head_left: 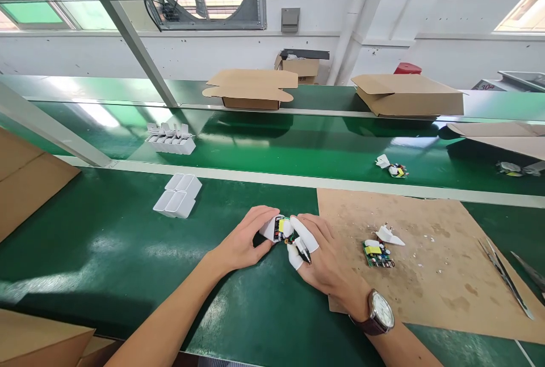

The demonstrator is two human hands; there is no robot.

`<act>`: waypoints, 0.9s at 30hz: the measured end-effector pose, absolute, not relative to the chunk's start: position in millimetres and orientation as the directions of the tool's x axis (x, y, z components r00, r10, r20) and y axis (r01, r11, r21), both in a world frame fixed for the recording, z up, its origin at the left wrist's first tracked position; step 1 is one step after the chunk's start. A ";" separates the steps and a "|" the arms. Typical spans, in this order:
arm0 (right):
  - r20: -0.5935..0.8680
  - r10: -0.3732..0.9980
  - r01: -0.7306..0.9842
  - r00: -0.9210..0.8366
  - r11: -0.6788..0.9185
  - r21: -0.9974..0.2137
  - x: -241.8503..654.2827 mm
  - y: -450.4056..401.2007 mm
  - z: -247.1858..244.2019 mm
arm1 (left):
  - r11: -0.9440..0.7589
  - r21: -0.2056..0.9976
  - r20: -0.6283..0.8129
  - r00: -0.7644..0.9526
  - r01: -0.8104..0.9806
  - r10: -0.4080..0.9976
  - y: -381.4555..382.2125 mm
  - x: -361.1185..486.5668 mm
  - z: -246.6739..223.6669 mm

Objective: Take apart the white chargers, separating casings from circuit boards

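Between my two hands, over the green table, is a small circuit board [283,227] with a yellow part on it. My left hand [242,242] is closed round a white plastic housing [268,229] at the board's left end. White covers sit on the thumb and a finger of my right hand [326,250], which grips the board's other end. A small white-and-black piece [303,249] shows by those fingers; whether it is joined to the board, I cannot tell. Right of that hand, another circuit board [377,254] lies beside a white plug piece [389,235].
A cardboard sheet [434,287] covers the right of the table, with tweezers [506,279] on it. White housings [179,194] stand at left, and more white housings [170,142] rest on the green belt [276,157]. Behind are cardboard boxes [411,94].
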State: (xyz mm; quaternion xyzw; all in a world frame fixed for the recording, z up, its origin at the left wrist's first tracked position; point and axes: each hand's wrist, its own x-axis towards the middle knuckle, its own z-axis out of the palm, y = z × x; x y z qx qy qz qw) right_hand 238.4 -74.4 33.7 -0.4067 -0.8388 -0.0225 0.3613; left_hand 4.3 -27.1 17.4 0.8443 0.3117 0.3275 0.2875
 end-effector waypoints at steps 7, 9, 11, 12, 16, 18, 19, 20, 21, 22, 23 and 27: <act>0.614 0.669 0.692 -0.419 0.673 -0.261 239.3 -74.5 30.4 | -0.647 0.694 0.380 0.602 0.316 0.702 -28.1 7.0 18.5; 0.603 0.678 0.687 -0.421 0.672 -0.277 238.9 -75.0 29.6 | -0.641 0.704 0.377 0.603 0.306 0.702 -29.3 9.4 16.9; 0.595 0.689 0.680 -0.414 0.668 -0.301 238.4 -75.5 29.6 | -0.621 0.718 0.365 0.589 0.314 0.721 -30.4 11.8 14.3; 0.593 0.695 0.679 -0.406 0.664 -0.313 238.1 -75.7 29.8 | -0.607 0.726 0.356 0.578 0.324 0.734 -30.7 12.7 12.7; 0.609 0.704 0.669 -0.365 0.653 -0.354 237.1 -74.8 30.8 | -0.563 0.753 0.317 0.560 0.342 0.765 -29.9 14.4 7.2; 0.624 0.699 0.660 -0.349 0.656 -0.366 235.9 -74.2 31.2 | -0.577 0.743 0.325 0.570 0.340 0.755 -28.9 14.4 5.2; 0.629 0.697 0.658 -0.344 0.657 -0.367 235.0 -74.2 31.6 | -0.595 0.728 0.343 0.570 0.342 0.747 -28.5 14.3 4.3; 0.632 0.695 0.660 -0.344 0.657 -0.364 234.0 -74.5 32.5 | -0.615 0.711 0.364 0.569 0.342 0.737 -28.2 14.1 3.5; 0.629 0.696 0.664 -0.346 0.656 -0.360 233.2 -75.0 33.8 | -0.633 0.697 0.387 0.567 0.337 0.727 -28.0 13.7 2.7; 0.617 0.702 0.669 -0.356 0.652 -0.356 232.7 -75.5 35.7 | -0.645 0.691 0.404 0.565 0.327 0.719 -27.9 13.1 1.9; 0.596 0.713 0.676 -0.369 0.646 -0.354 233.0 -75.8 38.0 | -0.645 0.696 0.410 0.563 0.315 0.718 -28.0 12.3 1.1; 0.511 0.767 0.723 -0.389 0.597 -0.346 250.7 -64.3 49.6 | -0.539 0.779 0.322 0.532 0.321 0.783 -27.5 7.1 -3.2</act>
